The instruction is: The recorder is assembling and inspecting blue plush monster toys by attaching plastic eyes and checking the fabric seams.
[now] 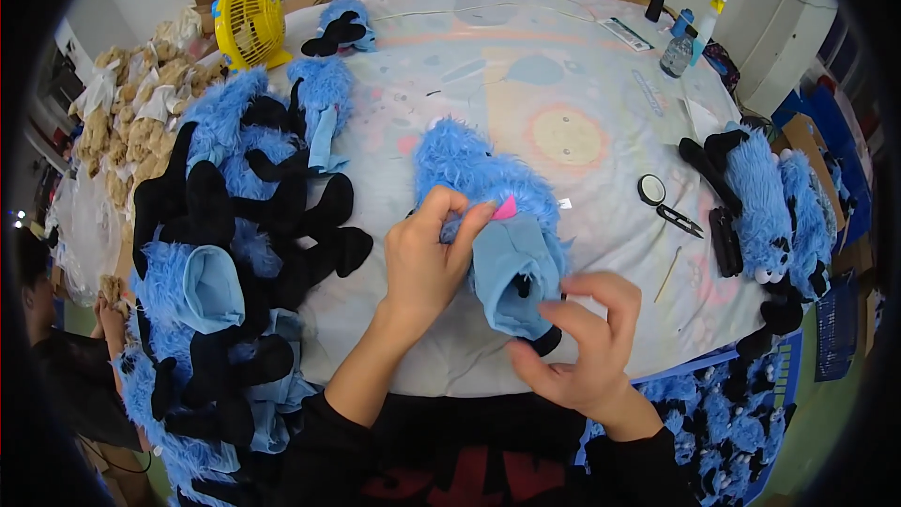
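A shaggy blue plush puppet (483, 169) lies in front of me on the table, its light blue cloth sleeve (507, 249) toward me. The sleeve's mouth gapes and a bit of black shows inside. My left hand (422, 253) is closed in a pinch on the plush, beside a small pink felt piece (506, 208). At the sleeve's right rim hovers my right hand (596, 347), its thumb and fingers spread and curved. Whether a fingertip touches the cloth is hard to see. A black end of the puppet (546, 342) pokes out under the sleeve.
Blue plush puppets with black limbs (216, 286) pile up on the left; more (760, 197) lie right. Small black snips (679, 222), a round tin (650, 190) and a thin stick (668, 274) lie nearer. A yellow fan (251, 26) stands far left. Another person (84, 366) sits left.
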